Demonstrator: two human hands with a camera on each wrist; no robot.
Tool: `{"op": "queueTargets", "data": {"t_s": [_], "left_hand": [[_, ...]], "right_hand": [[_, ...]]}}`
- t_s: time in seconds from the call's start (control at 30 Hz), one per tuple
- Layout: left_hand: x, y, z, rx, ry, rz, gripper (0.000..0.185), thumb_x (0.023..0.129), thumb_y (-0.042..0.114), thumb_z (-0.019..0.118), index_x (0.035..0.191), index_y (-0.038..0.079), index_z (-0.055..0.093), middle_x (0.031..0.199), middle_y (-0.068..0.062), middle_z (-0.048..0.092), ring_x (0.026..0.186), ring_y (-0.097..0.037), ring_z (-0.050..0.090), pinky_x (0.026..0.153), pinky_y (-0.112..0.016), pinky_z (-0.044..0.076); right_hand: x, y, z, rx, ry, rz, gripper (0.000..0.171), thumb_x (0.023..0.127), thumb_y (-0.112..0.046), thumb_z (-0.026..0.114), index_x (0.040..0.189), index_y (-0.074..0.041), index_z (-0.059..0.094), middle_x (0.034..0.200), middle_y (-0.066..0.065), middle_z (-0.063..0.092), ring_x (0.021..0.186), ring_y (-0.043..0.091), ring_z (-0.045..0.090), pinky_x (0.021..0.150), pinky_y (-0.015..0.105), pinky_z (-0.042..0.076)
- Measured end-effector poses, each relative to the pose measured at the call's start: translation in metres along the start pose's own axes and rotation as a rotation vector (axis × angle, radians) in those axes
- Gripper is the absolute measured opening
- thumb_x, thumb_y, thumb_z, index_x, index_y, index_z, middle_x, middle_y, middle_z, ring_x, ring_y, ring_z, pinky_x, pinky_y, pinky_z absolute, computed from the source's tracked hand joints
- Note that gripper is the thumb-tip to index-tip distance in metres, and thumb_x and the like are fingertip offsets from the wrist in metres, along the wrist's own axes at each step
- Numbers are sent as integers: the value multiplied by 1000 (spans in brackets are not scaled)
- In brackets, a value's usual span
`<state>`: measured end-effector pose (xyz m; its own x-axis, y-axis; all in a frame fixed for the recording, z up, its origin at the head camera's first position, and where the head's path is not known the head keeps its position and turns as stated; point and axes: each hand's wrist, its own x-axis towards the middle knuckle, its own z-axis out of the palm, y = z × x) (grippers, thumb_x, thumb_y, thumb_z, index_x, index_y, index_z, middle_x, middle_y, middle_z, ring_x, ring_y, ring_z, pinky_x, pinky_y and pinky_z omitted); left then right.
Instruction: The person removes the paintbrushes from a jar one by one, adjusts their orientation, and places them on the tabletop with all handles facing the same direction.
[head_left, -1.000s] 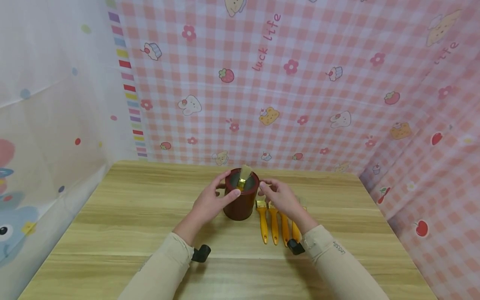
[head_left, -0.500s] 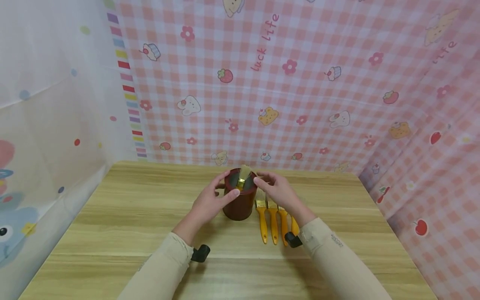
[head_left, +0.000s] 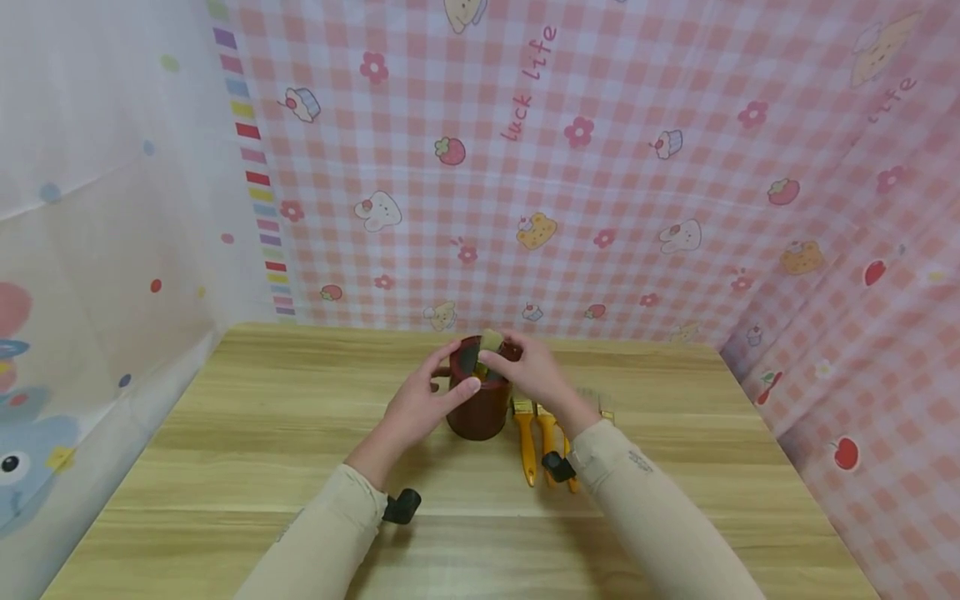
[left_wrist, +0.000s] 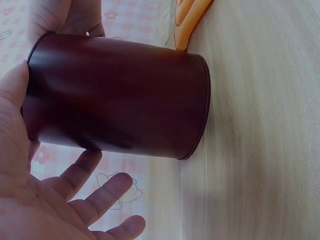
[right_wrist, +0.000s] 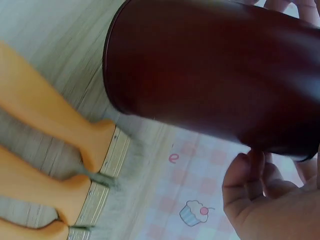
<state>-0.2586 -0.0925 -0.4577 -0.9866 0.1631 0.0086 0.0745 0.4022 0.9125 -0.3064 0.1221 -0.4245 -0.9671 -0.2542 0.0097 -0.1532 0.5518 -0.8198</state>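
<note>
A dark red mug-like pot (head_left: 478, 412) stands upright on the table, with a handle (head_left: 441, 372) at its left side. My left hand (head_left: 422, 400) holds its rim, thumb in front and fingers at the left; in the left wrist view some fingers stand off the wall. A paintbrush (head_left: 491, 340) stands bristles-up inside the pot, its handle mostly hidden. My right hand (head_left: 528, 367) reaches over the right rim and pinches the brush near its metal band, which the thumb partly covers. In the right wrist view, curled lower fingers (right_wrist: 240, 175) lie by the pot's side handle.
Several orange-handled paintbrushes (head_left: 527, 450) lie side by side right of the pot, partly under the right forearm. The wooden table (head_left: 247, 467) meets a pink checked cloth wall (head_left: 390, 250) behind. Black wrist cameras (head_left: 402, 507) hang below both cuffs.
My right hand has moved left from the pot's right side, over the rim to the brush inside. The left hand and the pot have stayed in place.
</note>
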Motion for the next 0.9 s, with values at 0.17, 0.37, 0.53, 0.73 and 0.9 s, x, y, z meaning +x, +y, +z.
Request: {"op": "queueTargets", "data": {"t_s": [0.17, 0.37, 0.53, 0.73, 0.9], "left_hand": [[0, 1, 0, -3, -3, -2, 71, 101, 55, 70, 163, 48, 36, 159, -11, 55, 146, -42, 53, 119, -62, 44], [1, 1, 0, 3, 4, -2, 73, 100, 55, 71, 163, 47, 37, 159, -11, 55, 145, -43, 54, 117, -64, 45], [1, 0, 1, -10, -9, 15, 76, 98, 62, 70, 164, 45, 37, 162, -8, 53, 148, -37, 52, 122, -60, 42], [1, -1, 1, -13, 0, -3, 80, 96, 68, 70, 165, 44, 36, 161, -8, 54, 149, -38, 51, 123, -60, 41], [0, 0, 0, -20, -5, -5, 78, 96, 68, 69, 163, 46, 36, 163, -5, 52, 150, -35, 51, 123, -58, 41]], "right_hand": [[2, -5, 3, 1, 33, -28, 57, 103, -42, 73, 154, -21, 59, 140, 10, 67, 122, 30, 67, 101, 49, 59], [5, -15, 10, -59, 89, -43, 49, 101, -40, 76, 144, -19, 68, 139, 8, 69, 117, 27, 71, 92, 43, 63], [2, -20, 19, -282, 184, -173, 47, 97, -37, 82, 136, -11, 74, 138, 13, 68, 130, 35, 61, 109, 50, 54], [-3, -24, 24, -385, 222, -256, 46, 93, -34, 85, 132, -11, 76, 123, 9, 78, 126, 34, 61, 114, 54, 45], [-2, -22, 24, -294, 180, -180, 44, 97, -29, 82, 136, -11, 73, 108, 8, 79, 125, 31, 58, 109, 51, 50]]}}
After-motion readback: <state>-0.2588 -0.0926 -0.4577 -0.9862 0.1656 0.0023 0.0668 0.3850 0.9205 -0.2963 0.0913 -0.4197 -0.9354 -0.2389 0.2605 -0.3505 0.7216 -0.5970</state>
